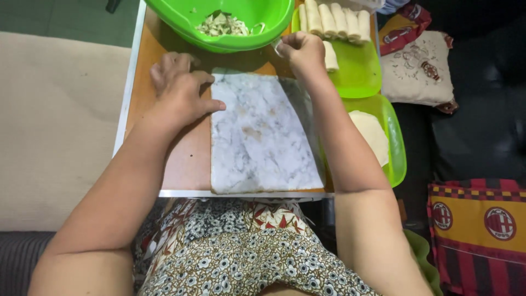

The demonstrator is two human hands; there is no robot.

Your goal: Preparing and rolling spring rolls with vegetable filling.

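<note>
My left hand (181, 90) rests palm down on the wooden table (189, 159), its fingers touching the left edge of a bare white marble slab (263, 134). My right hand (302, 52) is closed near the slab's far right corner, pinching a small thin object I cannot make out, just beside the green bowl (274, 16) that holds a chopped filling (222, 24). One pale roll (329, 56) lies right beside this hand on a green tray (359, 71).
A row of several finished rolls (334, 19) lies at the far end of the green tray. A nearer green tray (395, 148) holds a stack of flat pale wrappers (371, 134). Cushions (476, 230) lie on the right.
</note>
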